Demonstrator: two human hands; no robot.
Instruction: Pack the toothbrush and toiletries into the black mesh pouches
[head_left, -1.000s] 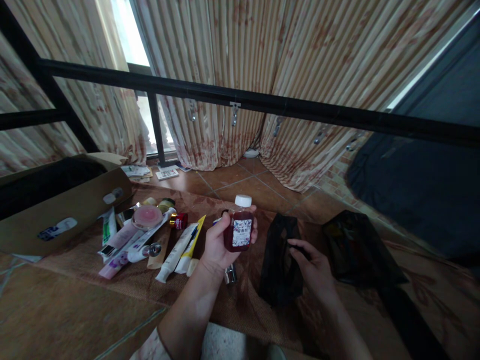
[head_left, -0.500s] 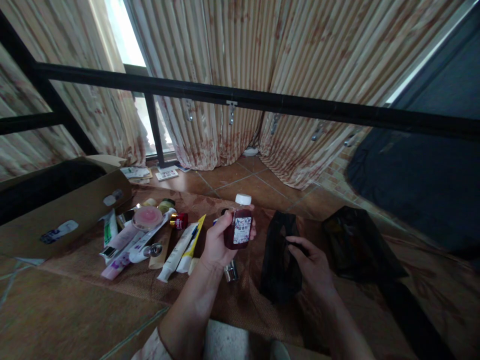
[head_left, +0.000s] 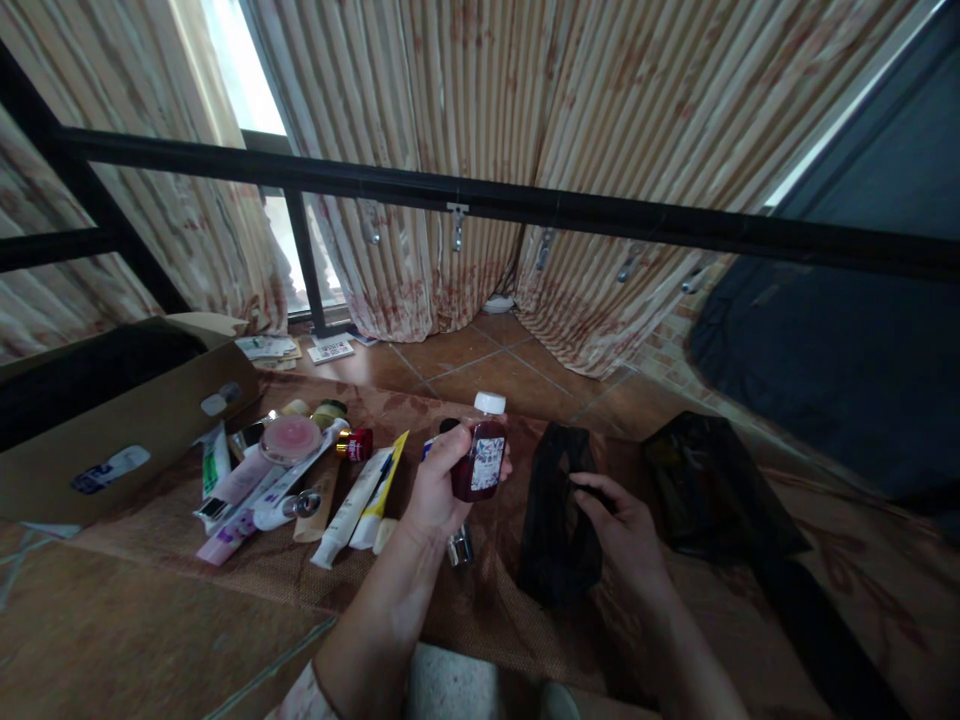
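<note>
My left hand is wrapped round a small dark red bottle with a white cap and a printed label, held up and leaning slightly right. My right hand pinches the edge of a black mesh pouch that lies on the brown cloth, its top gaping. Below my left wrist a silver-capped item lies partly hidden. To the left lie a white tube, a yellow and white tube, a red jar with a gold lid and a round pink compact.
A cardboard box with something black in it stands at the left. Another black mesh bag lies at the right. A black metal rail with clips crosses in front of striped curtains. Papers lie on the tiled floor.
The bottle has tilted a little to the right in my left hand. My right hand keeps its hold on the pouch. The view has shifted slightly.
</note>
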